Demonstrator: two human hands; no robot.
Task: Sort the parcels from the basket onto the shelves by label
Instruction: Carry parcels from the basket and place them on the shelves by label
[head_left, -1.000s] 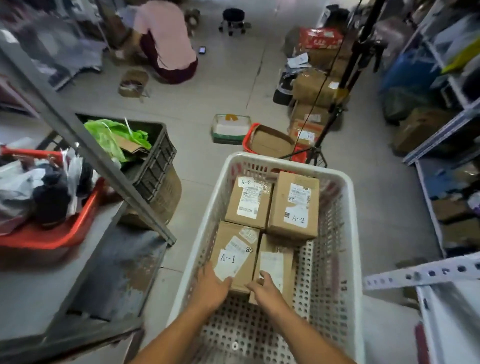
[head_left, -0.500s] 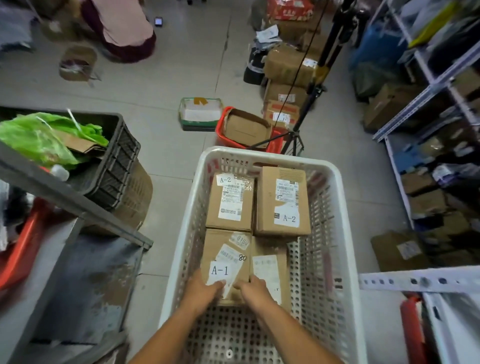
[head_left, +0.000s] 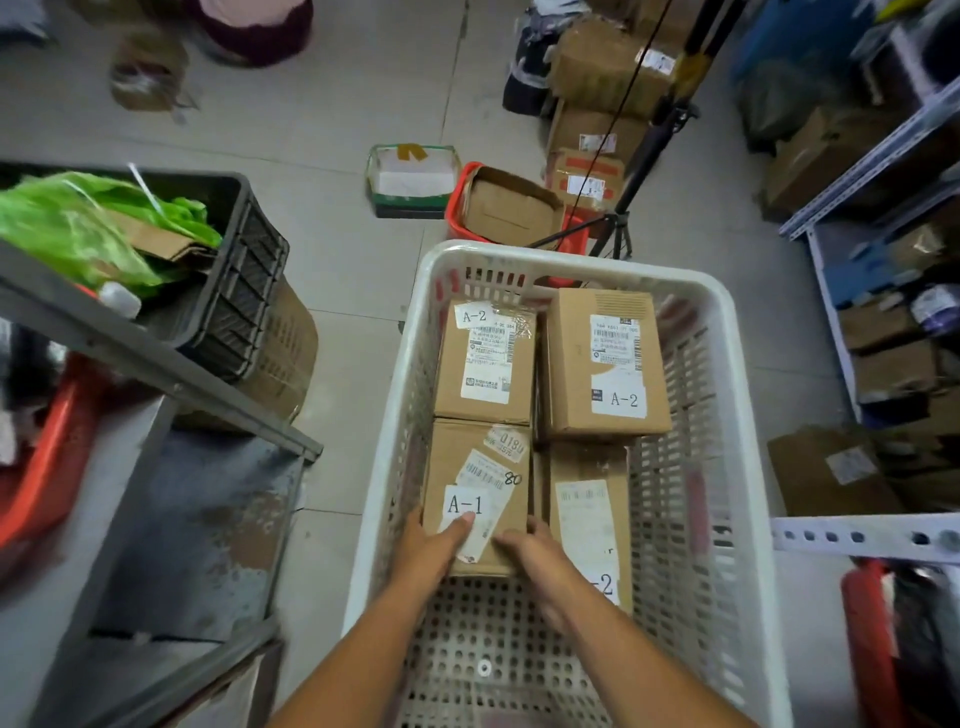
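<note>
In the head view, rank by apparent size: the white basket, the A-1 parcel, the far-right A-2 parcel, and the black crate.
1. white basket, by far the largest.
2. black crate, partly cut off, so unsure.
3. A-1 parcel and far-right A-2 parcel look alike; A-1 sits nearer the camera, so no ranking between them.

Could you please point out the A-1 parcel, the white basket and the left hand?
A-1 parcel (head_left: 475, 467), head view, on its top face.
white basket (head_left: 571, 260), head view, on its far rim.
left hand (head_left: 434, 548), head view, on its back.

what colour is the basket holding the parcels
White, perforated plastic basket; the head view shows it.
</note>
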